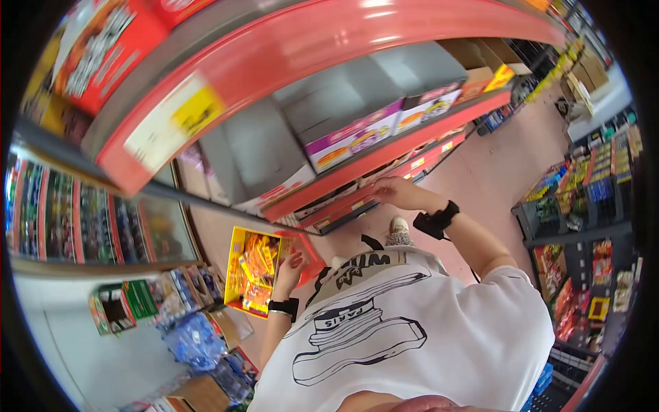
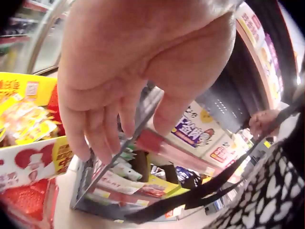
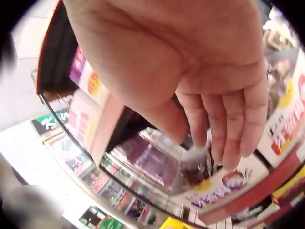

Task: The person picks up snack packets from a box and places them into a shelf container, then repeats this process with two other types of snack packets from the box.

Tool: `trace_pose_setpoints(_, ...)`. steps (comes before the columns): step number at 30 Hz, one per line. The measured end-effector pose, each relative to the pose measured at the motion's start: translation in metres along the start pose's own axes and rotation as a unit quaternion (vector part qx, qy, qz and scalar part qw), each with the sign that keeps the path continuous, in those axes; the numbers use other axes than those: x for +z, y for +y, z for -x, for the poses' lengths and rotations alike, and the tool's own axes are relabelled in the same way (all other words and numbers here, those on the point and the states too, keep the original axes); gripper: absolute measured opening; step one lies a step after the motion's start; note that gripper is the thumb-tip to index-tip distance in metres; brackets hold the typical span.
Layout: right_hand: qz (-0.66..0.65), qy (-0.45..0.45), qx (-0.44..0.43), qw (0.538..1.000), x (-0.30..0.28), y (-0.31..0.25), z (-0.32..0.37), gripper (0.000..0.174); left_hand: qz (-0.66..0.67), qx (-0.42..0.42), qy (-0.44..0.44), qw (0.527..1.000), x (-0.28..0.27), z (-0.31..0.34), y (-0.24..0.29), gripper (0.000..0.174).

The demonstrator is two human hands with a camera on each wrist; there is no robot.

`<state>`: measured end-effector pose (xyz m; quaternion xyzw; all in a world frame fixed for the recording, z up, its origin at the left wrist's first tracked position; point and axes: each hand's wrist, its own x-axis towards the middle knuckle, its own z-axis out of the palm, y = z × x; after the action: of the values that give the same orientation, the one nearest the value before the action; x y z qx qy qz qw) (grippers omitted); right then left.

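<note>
Hands open and empty at the shelves.
Your left hand: yellow carton, nine o'clock. Your right hand: shelf, eleven.

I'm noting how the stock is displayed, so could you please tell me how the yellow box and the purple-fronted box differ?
The yellow box holds orange and yellow packets, while the purple-fronted box shows a bare grey inside. The yellow box is off the shelf; the purple-fronted box sits on it. Both are open.
</note>
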<state>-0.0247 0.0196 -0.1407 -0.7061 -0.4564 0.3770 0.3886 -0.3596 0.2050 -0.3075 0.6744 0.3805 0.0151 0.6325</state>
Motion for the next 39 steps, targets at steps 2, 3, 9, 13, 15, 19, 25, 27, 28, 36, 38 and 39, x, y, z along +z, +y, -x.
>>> trace_pose_setpoints(2, 0.004, 0.004, -0.043, 0.999, -0.041, -0.031, 0.021, 0.016, -0.055, 0.056, -0.082, 0.994, 0.010, -0.015, 0.036, 0.038)
trace_pose_setpoints(3, 0.012, -0.007, -0.085, 0.996, -0.062, -0.046, 0.032, 0.016, -0.099, 0.104, -0.154, 0.978, 0.016, -0.019, 0.057, 0.039)
trace_pose_setpoints(9, 0.089, 0.145, -0.088, 0.982, -0.186, -0.111, 0.098, 0.016, -0.067, 0.073, -0.284, 0.954, 0.088, -0.032, 0.183, 0.044)
trace_pose_setpoints(13, 0.281, 0.319, -0.160, 0.891, -0.278, -0.104, 0.119, 0.017, -0.042, 0.135, -0.301, 0.943, 0.152, -0.025, 0.278, 0.041)
trace_pose_setpoints(15, 0.315, 0.358, -0.218, 0.852, -0.328, -0.086, 0.121, 0.018, -0.124, 0.168, -0.283, 0.936, 0.183, -0.029, 0.313, 0.040)
trace_pose_setpoints(19, 0.318, 0.381, -0.218, 0.840, -0.387, -0.053, 0.123, 0.019, -0.088, 0.250, -0.309, 0.913, 0.243, -0.033, 0.389, 0.040)
trace_pose_setpoints(25, 0.419, 0.260, -0.235, 0.838, -0.412, -0.032, 0.119, 0.018, -0.178, 0.438, -0.146, 0.869, 0.307, -0.038, 0.500, 0.043)
trace_pose_setpoints(27, 0.411, 0.273, -0.251, 0.833, -0.410, -0.027, 0.118, 0.017, -0.166, 0.448, -0.113, 0.871, 0.330, -0.043, 0.531, 0.042)
trace_pose_setpoints(28, 0.406, 0.279, -0.258, 0.831, -0.410, -0.024, 0.118, 0.018, -0.226, 0.517, -0.036, 0.824, 0.340, -0.051, 0.540, 0.040)
trace_pose_setpoints(36, 0.406, 0.265, -0.290, 0.825, -0.416, -0.016, 0.124, 0.025, -0.367, 0.584, 0.117, 0.715, 0.380, -0.098, 0.548, 0.027)
trace_pose_setpoints(38, 0.401, 0.225, -0.272, 0.845, -0.426, -0.024, 0.125, 0.024, -0.349, 0.571, 0.106, 0.736, 0.382, -0.094, 0.546, 0.024)
trace_pose_setpoints(39, 0.394, 0.183, -0.253, 0.864, -0.431, -0.029, 0.125, 0.023, -0.348, 0.568, 0.106, 0.739, 0.384, -0.094, 0.544, 0.024)
